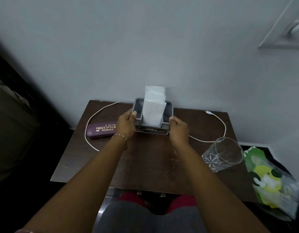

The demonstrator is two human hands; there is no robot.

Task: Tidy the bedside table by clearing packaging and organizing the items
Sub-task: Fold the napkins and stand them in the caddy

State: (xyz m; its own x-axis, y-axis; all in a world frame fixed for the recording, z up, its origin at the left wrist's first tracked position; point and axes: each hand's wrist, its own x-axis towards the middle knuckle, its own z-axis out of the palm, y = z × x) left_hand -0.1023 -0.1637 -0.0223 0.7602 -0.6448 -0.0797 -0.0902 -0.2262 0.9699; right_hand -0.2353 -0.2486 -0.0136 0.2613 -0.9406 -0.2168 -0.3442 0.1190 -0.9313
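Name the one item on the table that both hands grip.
The grey napkin holder: left hand and right hand clasp its sides. The purple case, glass and cable lie unheld.

- Both arms reach out in front, bare and nearly straight. They start wide apart and come closer together near the hands.
- The left hand [127, 122] holds the left side of the grey holder [152, 131]. Its thumb lies on the top edge. The other fingers press on the side wall and are mostly hidden.
- The right hand [178, 127] holds the right side. Its thumb tip hooks over the near corner, and its fingers are tucked out of sight behind the hand.
- The palms face each other, with the holder squeezed between them.
- We see the backs of both hands. Both wrists are straight, and the hands are about level.
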